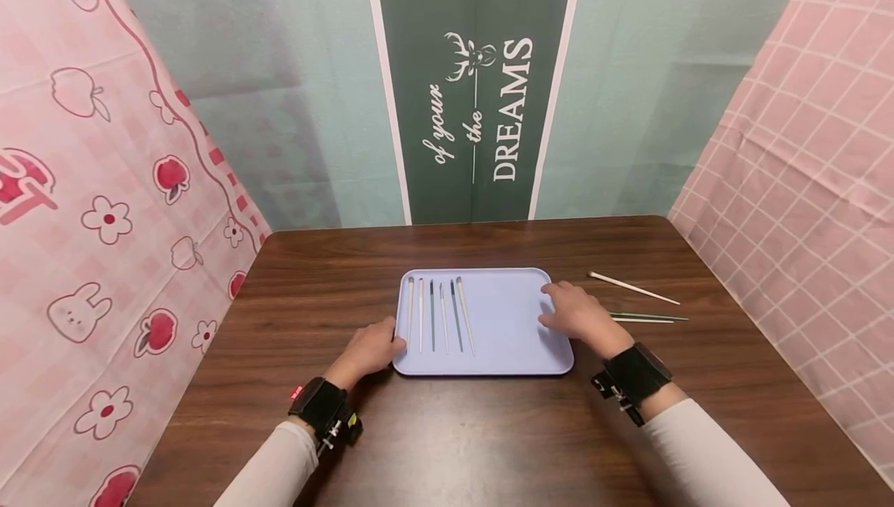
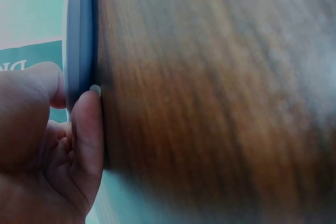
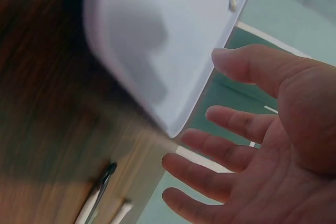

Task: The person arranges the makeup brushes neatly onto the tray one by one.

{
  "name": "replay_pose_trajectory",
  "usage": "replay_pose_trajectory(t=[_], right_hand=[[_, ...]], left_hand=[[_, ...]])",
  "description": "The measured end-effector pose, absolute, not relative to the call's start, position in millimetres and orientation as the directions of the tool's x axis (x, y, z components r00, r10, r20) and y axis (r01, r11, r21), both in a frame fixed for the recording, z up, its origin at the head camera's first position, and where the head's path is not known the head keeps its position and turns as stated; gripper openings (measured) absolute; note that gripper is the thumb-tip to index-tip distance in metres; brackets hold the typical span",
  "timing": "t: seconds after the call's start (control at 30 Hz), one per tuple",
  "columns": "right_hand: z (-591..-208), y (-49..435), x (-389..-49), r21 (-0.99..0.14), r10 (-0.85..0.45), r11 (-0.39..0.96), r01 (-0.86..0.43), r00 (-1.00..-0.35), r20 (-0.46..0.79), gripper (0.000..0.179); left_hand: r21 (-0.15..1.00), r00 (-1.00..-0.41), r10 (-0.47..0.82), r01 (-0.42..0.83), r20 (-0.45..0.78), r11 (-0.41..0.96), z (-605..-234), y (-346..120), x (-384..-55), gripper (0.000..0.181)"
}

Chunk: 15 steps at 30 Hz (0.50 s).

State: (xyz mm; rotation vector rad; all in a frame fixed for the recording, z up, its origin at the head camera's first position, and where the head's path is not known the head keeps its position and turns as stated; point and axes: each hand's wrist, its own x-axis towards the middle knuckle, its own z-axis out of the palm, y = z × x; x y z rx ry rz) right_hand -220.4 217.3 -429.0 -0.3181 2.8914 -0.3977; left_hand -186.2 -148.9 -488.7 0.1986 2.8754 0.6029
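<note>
A pale lavender tray [image 1: 513,328] lies on the wooden table. Several slim makeup brushes [image 1: 432,317] lie side by side on its left half, heads toward the far side. At the tray's near left corner, my left hand [image 1: 370,347] pinches the rim; in the left wrist view the thumb and a finger [image 2: 88,129] lie on either side of the tray wall [image 2: 81,30]. My right hand [image 1: 578,311] is over the tray's right edge, its fingers spread and nothing in them. The right wrist view shows its thumb and fingers [image 3: 231,150] apart, beside the tray's rim [image 3: 131,95].
To the right of the tray, a white-handled brush [image 1: 634,287] lies slanted on the table [image 1: 447,429]. Nearer lie a green brush [image 1: 653,316] and another pale handle [image 1: 646,321], partly behind my right hand. Cloth curtains [image 1: 300,103] stand behind and at both sides.
</note>
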Motion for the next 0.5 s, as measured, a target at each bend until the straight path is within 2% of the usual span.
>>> replay_pose_trajectory(t=[0.5], right_hand=[[-431, 260, -205, -0.292, -0.221, 0.942, -0.165, -0.96, -0.172, 0.057]], left_hand=[[0.424, -0.972, 0.166, 0.081, -0.168, 0.902, -487, -148, -185, 0.017]])
